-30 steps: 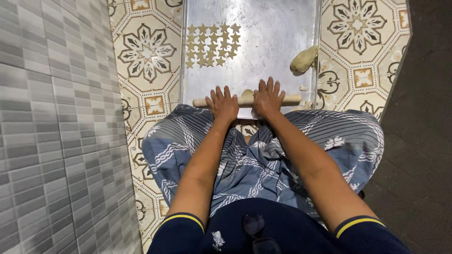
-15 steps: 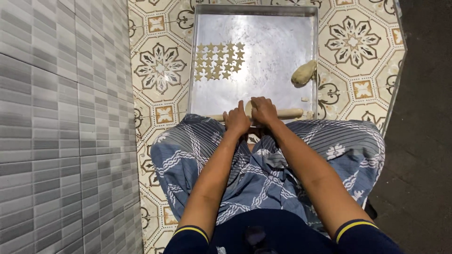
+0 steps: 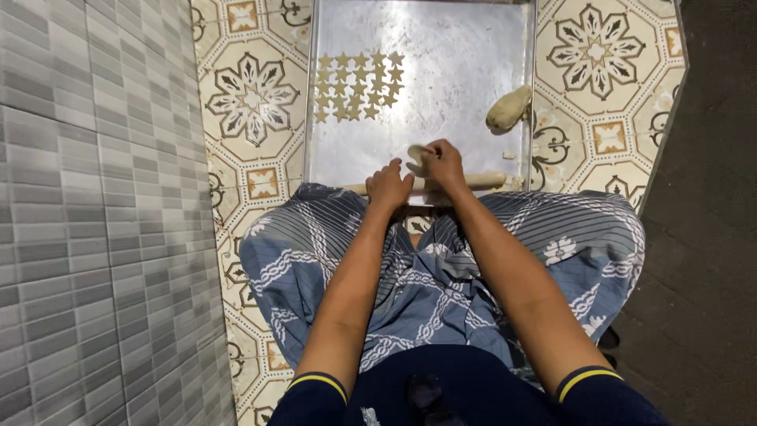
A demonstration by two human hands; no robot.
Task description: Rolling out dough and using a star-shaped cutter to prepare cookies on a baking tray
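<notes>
On a metal tray (image 3: 465,47), star-shaped dough cutouts (image 3: 356,85) lie finished beyond the hands; a dough lump (image 3: 508,108) waits uncut. Left hand (image 3: 388,186) rests on the rolling pin (image 3: 482,181); right hand (image 3: 443,164) pinches a dough piece (image 3: 415,151).

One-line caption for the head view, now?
Seated person's right hand lifts dough piece over metal tray; left hand rests on rolling pin.

Star-shaped dough cutouts (image 3: 356,85) on tray; grey tiled wall (image 3: 95,213); patterned floor tiles (image 3: 251,99).
</notes>
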